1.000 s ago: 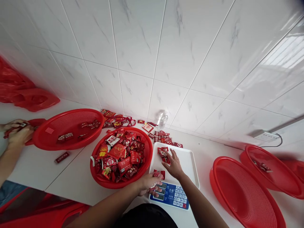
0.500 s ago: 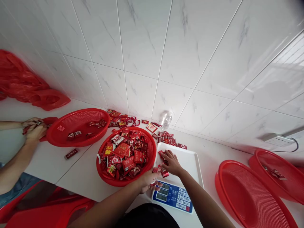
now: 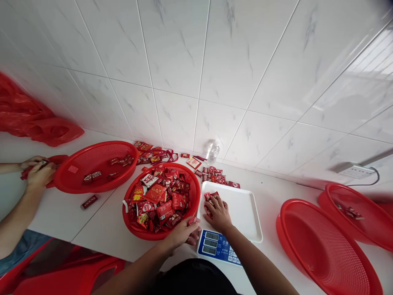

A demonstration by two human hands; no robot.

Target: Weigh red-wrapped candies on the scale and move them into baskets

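Observation:
My left hand (image 3: 184, 233) is closed around a small red wrapped packet (image 3: 192, 221), part of which shows between thumb and fingers, beside the right rim of a full red basket (image 3: 198, 192). My right hand (image 3: 219, 215) rests with fingers apart over several red snack packets (image 3: 208, 196) at the left end of the white scale tray (image 3: 242, 205). Its palm side is hidden. Below the tray is the scale's blue panel (image 3: 211, 244), partly covered by my right forearm. Mixed red and white wrapped packets (image 3: 164, 198) fill the basket.
Loose red packets (image 3: 215, 176) and a clear plastic bottle (image 3: 213, 152) are along the wall. Red baskets (image 3: 319, 241) stand at right; another basket (image 3: 95, 186) is at left. There a co-worker's hands (image 3: 38, 172) handle something red. Red plastic bags (image 3: 33, 123) lie behind.
My left hand has moved slightly left, away from the tray, toward the basket. My right hand has shifted a little down and left over the packets. The view has tilted slightly.

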